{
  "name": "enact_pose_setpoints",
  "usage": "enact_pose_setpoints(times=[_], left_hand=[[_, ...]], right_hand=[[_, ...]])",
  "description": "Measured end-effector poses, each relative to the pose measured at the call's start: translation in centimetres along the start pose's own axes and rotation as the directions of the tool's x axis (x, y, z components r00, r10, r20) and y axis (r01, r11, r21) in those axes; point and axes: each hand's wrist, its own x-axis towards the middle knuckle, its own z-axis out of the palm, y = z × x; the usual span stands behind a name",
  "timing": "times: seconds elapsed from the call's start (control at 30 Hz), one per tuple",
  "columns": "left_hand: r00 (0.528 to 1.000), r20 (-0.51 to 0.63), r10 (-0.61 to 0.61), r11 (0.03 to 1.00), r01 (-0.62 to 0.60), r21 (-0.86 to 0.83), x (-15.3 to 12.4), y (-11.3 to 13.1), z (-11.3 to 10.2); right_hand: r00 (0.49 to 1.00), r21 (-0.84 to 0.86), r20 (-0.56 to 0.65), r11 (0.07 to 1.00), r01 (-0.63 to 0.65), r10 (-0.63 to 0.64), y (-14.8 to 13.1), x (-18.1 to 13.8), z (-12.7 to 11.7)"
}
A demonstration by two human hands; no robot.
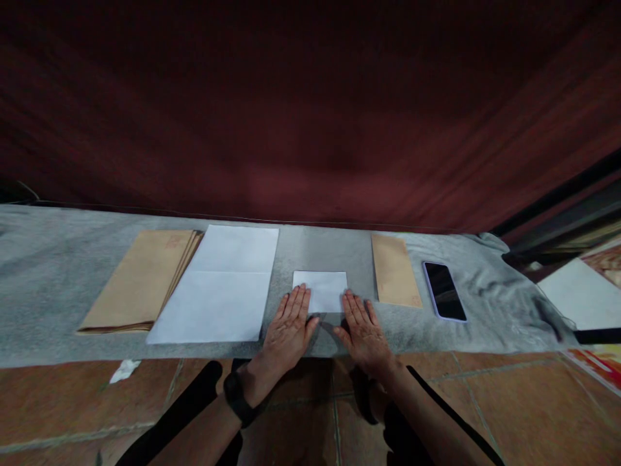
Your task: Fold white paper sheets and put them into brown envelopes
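Note:
A small folded white paper [323, 288] lies flat on the grey cloth, straight in front of me. My left hand [288, 323] rests flat, its fingertips on the paper's left edge. On the opposite side, my right hand [361, 333] touches the right edge with its fingers stretched out. Neither hand grips anything. To the left are large white sheets [228, 278] with a crease across the middle, overlapping a stack of brown envelopes [140, 278]. A single brown envelope [395, 268] lies to the right of my hands.
A phone [444, 291] in a light purple case lies right of the single envelope. The grey cloth [39, 278] covers a long narrow surface backed by a dark red panel [310, 129]. A crumpled white scrap [125, 370] is on the tiled floor [533, 401].

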Motion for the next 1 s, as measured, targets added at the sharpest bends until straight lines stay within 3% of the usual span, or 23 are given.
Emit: enact_pose_setpoints(times=[0.23, 0.43, 0.53, 1.0], left_hand=[[0.996, -0.038, -0.076, 0.997, 0.076, -0.005, 0.9, 0.3, -0.4], [0.992, 0.029, 0.126, 0.989, -0.124, -0.084, 3.0, 3.1, 0.4], [0.989, 0.026, 0.143, 0.986, -0.14, -0.091, 3.5, 3.7, 1.3], [0.998, 0.042, -0.056, 0.998, 0.056, -0.002, 3.8, -0.1, 1.4]], right_hand=[[0.997, 0.083, 0.029, 0.993, -0.08, 0.078, 0.3, 1.1, -0.8], [0.991, 0.146, 0.098, 0.984, -0.1, 0.086, -0.7, 4.0, -0.8], [0.987, 0.12, 0.118, 0.985, -0.121, 0.107, -0.7, 4.7, -0.2], [0.994, -0.012, 0.006, 0.994, -0.107, 0.107, 0.8, 4.7, 1.2]])
